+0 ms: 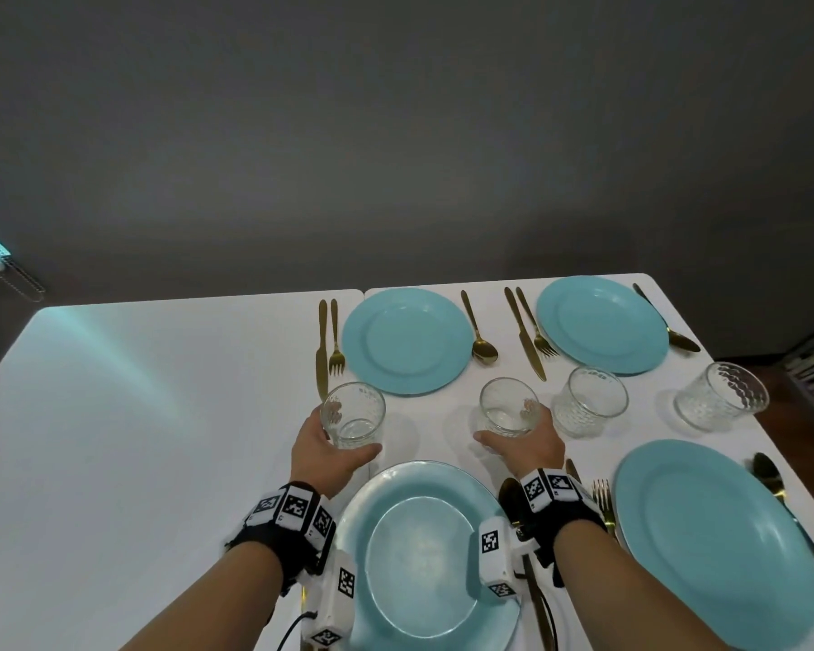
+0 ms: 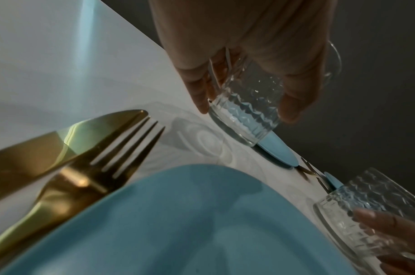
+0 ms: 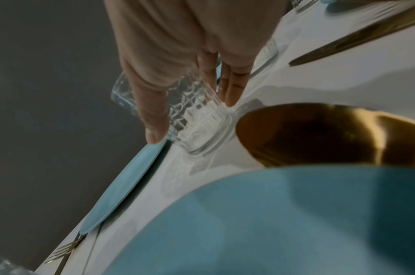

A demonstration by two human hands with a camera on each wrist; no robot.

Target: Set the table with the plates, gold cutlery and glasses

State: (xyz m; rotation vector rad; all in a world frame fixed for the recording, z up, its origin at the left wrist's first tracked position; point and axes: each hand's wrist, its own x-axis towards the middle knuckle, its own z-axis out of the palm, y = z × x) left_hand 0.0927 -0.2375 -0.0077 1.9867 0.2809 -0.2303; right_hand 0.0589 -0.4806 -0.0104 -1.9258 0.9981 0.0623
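No readable brand or writing on plates, cutlery or glasses; the only markings are black-and-white square tags on the wrist bands (image 1: 286, 508), codes only, no letters.

White bench (image 1: 137, 439) fills the lower half of the head view. Four matte turquoise plates: upper centre (image 1: 407, 340), upper right (image 1: 602, 324), lower right (image 1: 717, 542), bottom centre (image 1: 419, 556). Gold knife (image 1: 321, 350) and fork (image 1: 336, 338) lie side by side just left of the upper-centre plate, gold spoon (image 1: 478, 328) just right of it.

Left hand (image 1: 323, 451), centre of frame: fingers and thumb curled round a clear glass (image 1: 353, 413) with a dimpled pattern on its lower wall. Whether its base touches the bench, cannot tell.

Right hand (image 1: 529, 441): wrapped the same way round a second patterned glass (image 1: 508, 406), just right of centre.

Two more patterned glasses stand free on the right: one (image 1: 589, 400) just beside the right hand, one (image 1: 721, 394) near the bench's right edge.
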